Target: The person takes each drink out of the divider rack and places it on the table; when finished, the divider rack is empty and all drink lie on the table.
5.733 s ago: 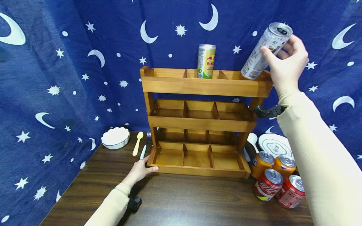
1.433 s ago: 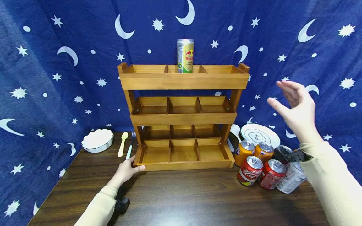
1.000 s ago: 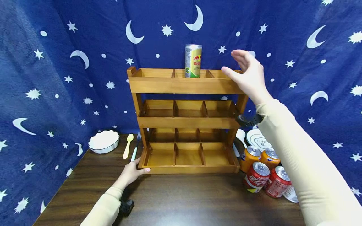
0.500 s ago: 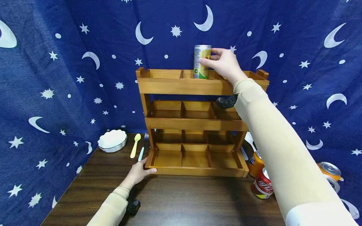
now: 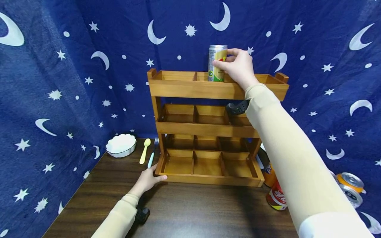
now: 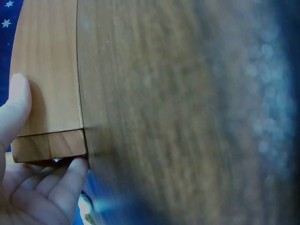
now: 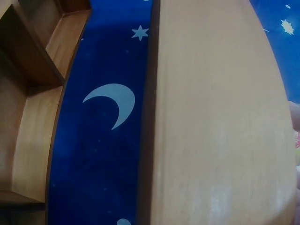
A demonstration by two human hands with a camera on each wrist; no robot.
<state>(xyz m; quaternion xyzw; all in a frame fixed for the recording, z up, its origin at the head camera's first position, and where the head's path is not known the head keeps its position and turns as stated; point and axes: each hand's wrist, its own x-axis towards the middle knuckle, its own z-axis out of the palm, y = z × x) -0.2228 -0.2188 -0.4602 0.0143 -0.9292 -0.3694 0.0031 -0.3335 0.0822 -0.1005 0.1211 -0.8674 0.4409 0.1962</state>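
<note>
On the top tier of a three-tier wooden shelf rack (image 5: 190, 89), a gold and silver Red Bull can (image 5: 212, 56) stands upright in the middle compartment. My right hand (image 5: 239, 67) grips this can from its right side, thumb across the front and fingers behind. In the right wrist view the rack's top front board (image 7: 220, 112) fills the middle, hiding most of the hand. My left hand (image 5: 147, 180) holds the rack's lower left front corner. In the left wrist view its thumb lies over the side board (image 6: 49, 70), with the other fingers around the corner's end.
Left of the rack are a white scalloped dish (image 5: 121, 145), a yellow spoon (image 5: 145, 151) and a fork (image 5: 153, 152). To its right stand a red can (image 5: 276, 198), an orange can (image 5: 270, 175) and other cans (image 5: 351, 181), partly hidden by my right sleeve.
My right hand held a white-silver can over the top right compartment; that can now stands among the cans at right. The hand then came back left and took hold of the Red Bull can.
</note>
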